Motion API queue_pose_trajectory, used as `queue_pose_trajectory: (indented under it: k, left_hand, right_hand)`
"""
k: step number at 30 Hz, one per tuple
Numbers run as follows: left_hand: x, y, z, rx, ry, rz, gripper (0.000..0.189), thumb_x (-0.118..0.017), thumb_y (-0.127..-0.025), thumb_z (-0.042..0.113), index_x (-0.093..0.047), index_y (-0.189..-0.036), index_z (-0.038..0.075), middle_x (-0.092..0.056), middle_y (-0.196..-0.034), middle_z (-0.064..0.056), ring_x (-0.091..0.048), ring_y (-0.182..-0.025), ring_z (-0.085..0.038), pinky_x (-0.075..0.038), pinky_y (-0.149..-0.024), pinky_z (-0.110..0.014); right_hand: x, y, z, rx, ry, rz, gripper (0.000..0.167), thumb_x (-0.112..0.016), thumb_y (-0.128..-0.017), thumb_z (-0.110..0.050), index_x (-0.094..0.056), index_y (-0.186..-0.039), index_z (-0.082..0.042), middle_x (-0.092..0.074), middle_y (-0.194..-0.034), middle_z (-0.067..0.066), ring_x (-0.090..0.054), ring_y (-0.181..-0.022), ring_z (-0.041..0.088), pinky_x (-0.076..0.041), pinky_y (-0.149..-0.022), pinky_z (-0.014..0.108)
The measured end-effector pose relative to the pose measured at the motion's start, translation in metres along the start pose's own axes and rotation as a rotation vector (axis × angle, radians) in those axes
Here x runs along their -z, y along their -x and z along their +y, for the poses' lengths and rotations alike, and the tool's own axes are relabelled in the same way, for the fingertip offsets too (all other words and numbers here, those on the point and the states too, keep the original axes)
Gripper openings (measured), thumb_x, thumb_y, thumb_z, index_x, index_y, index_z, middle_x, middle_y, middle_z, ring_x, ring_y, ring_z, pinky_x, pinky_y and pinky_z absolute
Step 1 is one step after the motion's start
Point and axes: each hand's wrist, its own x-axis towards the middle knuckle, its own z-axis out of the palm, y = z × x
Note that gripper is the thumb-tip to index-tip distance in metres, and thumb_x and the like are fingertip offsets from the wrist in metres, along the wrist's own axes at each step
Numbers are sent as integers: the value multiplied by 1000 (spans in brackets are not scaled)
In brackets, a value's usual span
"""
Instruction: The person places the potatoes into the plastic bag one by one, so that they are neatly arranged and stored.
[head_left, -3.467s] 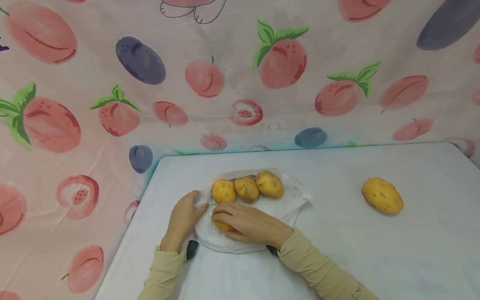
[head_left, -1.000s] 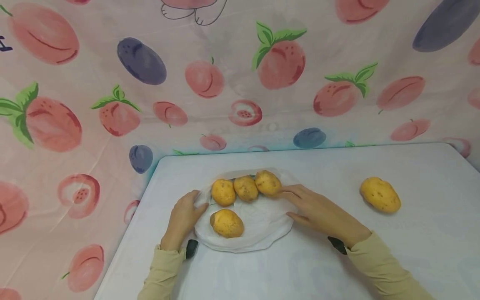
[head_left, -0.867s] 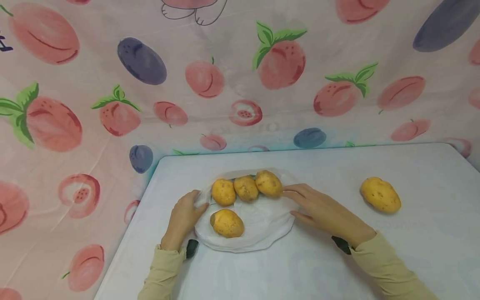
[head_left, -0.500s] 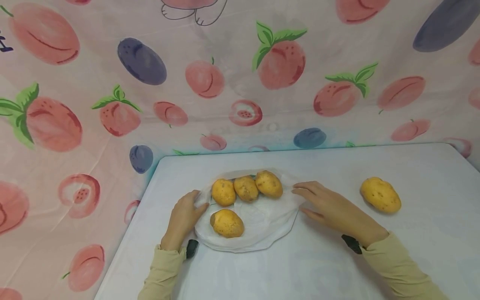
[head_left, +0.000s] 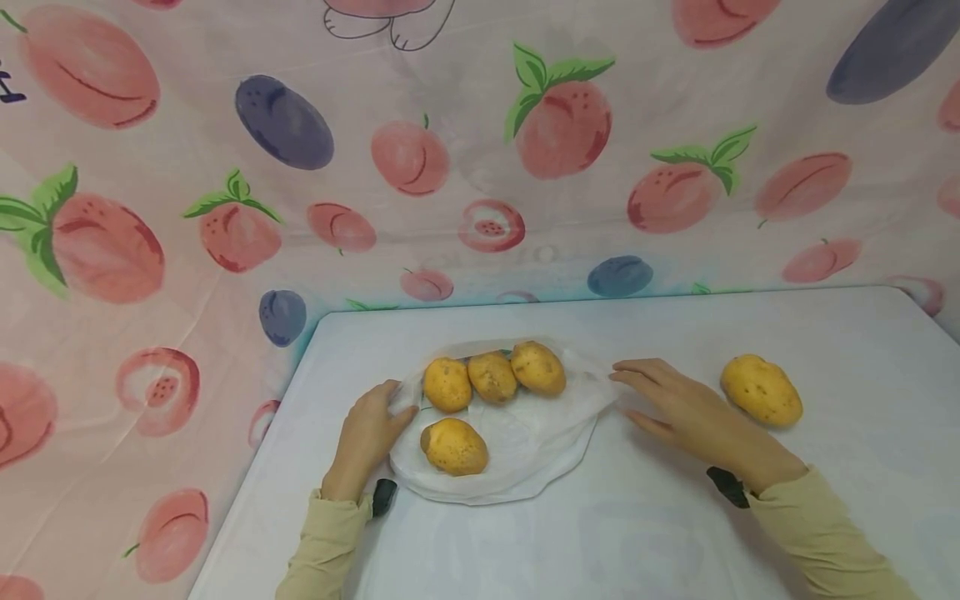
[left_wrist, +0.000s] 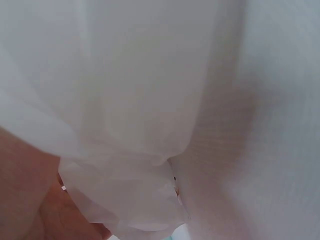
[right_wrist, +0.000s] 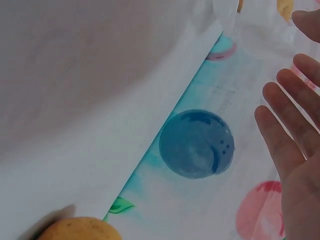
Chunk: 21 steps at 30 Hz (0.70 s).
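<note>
A thin white plastic bag (head_left: 536, 446) lies spread on the table in the head view. Three yellow potatoes sit in a row along its far side: left potato (head_left: 447, 385), middle potato (head_left: 492, 378), right potato (head_left: 538, 368). Nearer me on the bag is another potato (head_left: 454, 447) with a brown end. My left hand (head_left: 365, 433) holds the bag's left edge between thumb and fingers; white film fills most of the left wrist view. My right hand (head_left: 693, 417), fingers extended and holding nothing, hovers between the bag's right edge and a lone potato (head_left: 761, 390).
The white table (head_left: 637, 550) meets a hanging cloth (head_left: 465, 150) printed with fruit along its back and left sides. A dark wrist-worn device (head_left: 727, 487) shows under the right wrist, and another dark device (head_left: 384, 497) beside the left.
My right hand has released the brown-ended potato on the bag, then drawn back rightward past the bag's edge, towards the lone potato. The left hand keeps its place on the bag.
</note>
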Motion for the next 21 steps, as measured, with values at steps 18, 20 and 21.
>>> queue_pose_trajectory:
  k: [18, 20, 21]
  left_hand:
    - [-1, 0, 1, 0, 6, -6, 54, -72, -90, 22, -55, -134, -5, -60, -133, -25, -56, -124, -43, -45, -104, -56]
    - [0, 1, 1, 7, 6, -6, 54, -72, -90, 22, -55, -134, -5, -60, -133, -24, -56, -124, -42, -45, -104, -56]
    - [0, 1, 1, 8, 5, -6, 54, -72, -90, 22, -55, -134, -5, -60, -133, -24, -56, -124, -42, -45, -104, -55]
  right_hand:
    - [17, 22, 29, 23, 76, 108, 74, -24, -101, -59, -61, -124, 0, -60, -126, 13, -57, -113, 28, -48, -88, 33]
    - [18, 25, 34, 16, 83, 114, 75, -23, -100, -60, -61, -123, 1, -60, -126, 14, -57, -113, 29, -47, -87, 35]
    - [18, 27, 36, 10, 89, 116, 76, -23, -100, -60, -61, -123, 1, -60, -125, 15, -57, -112, 30, -46, -87, 36]
